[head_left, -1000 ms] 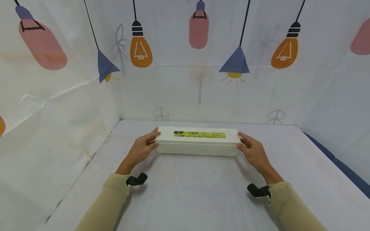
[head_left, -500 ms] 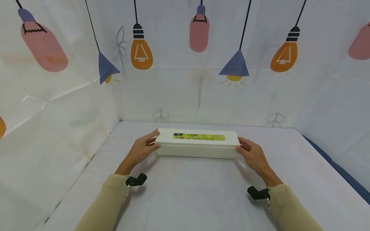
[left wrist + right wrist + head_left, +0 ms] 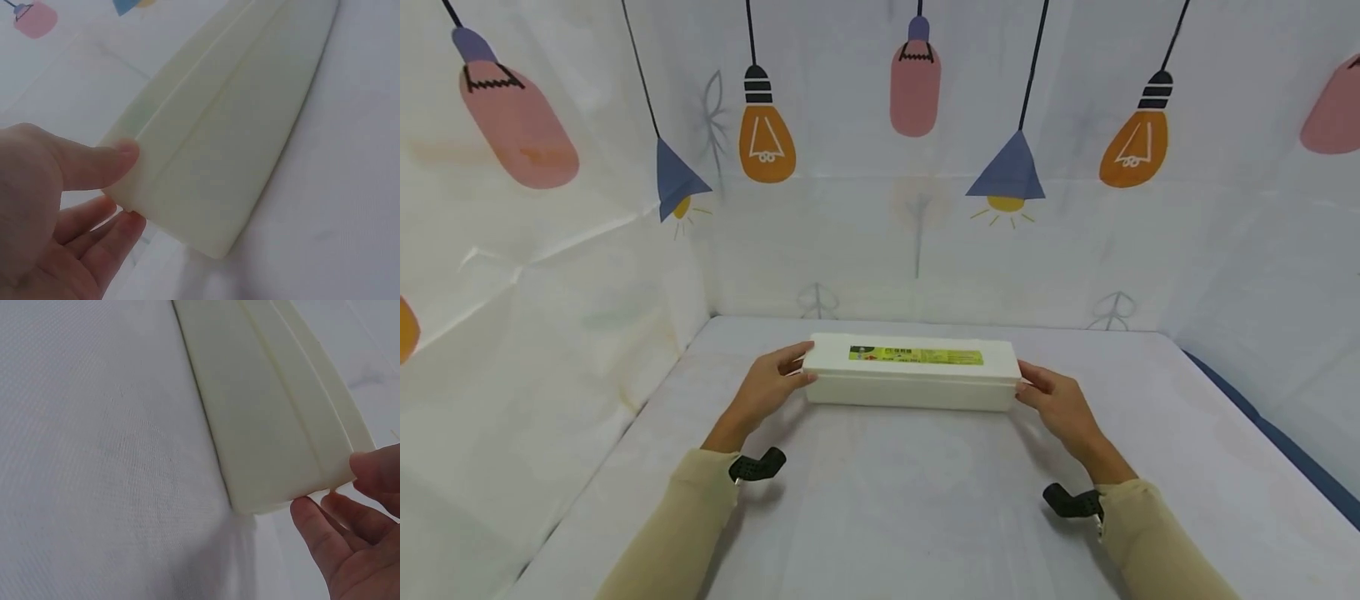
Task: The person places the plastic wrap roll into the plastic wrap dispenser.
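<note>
A long white box (image 3: pixel 910 392) with a closed lid and a yellow-green printed label (image 3: pixel 916 355) lies crosswise near the back of the table. My left hand (image 3: pixel 763 387) grips its left end, thumb at the front corner and fingers against the end face. At the opposite end, my right hand (image 3: pixel 1056 406) holds the box in the same way. In the left wrist view the thumb (image 3: pixel 119 159) presses on the lid's side, with fingertips (image 3: pixel 131 219) under the lid's edge. The right wrist view has fingertips (image 3: pixel 306 509) touching the lower end of the box.
White cloth covers the table (image 3: pixel 880 500). Behind it hangs a white curtain (image 3: pixel 850 242) printed with lamps and bulbs, which continues along the left side. Each wrist carries a black strap-on piece (image 3: pixel 758 464). A dark blue strip (image 3: pixel 1285 442) runs along the right edge.
The whole head view has shifted slightly downward. The right fingertips have slid a little lower on the box's end. Both hands stay at the ends, and the box lies in the same place.
</note>
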`<state>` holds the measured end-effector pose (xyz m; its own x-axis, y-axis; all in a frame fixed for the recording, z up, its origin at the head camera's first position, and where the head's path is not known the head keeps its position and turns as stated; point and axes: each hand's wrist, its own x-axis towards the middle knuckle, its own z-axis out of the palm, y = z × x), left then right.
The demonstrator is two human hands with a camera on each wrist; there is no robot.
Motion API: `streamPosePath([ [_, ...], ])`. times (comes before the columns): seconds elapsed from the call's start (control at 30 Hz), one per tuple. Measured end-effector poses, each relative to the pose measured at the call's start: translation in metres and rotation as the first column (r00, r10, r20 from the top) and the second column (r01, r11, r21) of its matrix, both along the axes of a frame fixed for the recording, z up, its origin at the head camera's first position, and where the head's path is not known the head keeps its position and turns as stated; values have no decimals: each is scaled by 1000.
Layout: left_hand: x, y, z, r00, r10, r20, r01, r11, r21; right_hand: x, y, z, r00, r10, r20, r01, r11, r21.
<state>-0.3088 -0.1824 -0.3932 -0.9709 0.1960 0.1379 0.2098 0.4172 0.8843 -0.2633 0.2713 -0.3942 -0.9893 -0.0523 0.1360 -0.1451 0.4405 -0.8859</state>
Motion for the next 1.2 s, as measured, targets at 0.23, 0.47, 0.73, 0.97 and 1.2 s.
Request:
streamPosePath([
  [0.23, 0, 2, -5, 1000, -10, 30, 8, 998, 67, 0, 4, 1, 1000, 14, 21, -14, 1000, -18],
  [0.47, 3, 5, -6, 1000, -31, -2, 31, 997, 74, 0, 9, 1, 999, -2, 40, 5, 996, -87],
  [0.73, 5, 0, -4, 999, -49, -1, 49, 997, 66, -3, 9, -2, 999, 6, 44, -1, 994, -105],
  [0.97, 6, -3, -2, 998, -65, 8, 64, 995, 76, -5, 9, -5, 998, -13, 58, 18, 996, -85],
  [1.2, 2, -5, 0, 999, -40, -14, 41, 999, 21, -4, 12, 1, 1000, -5, 29, 6, 999, -31],
])
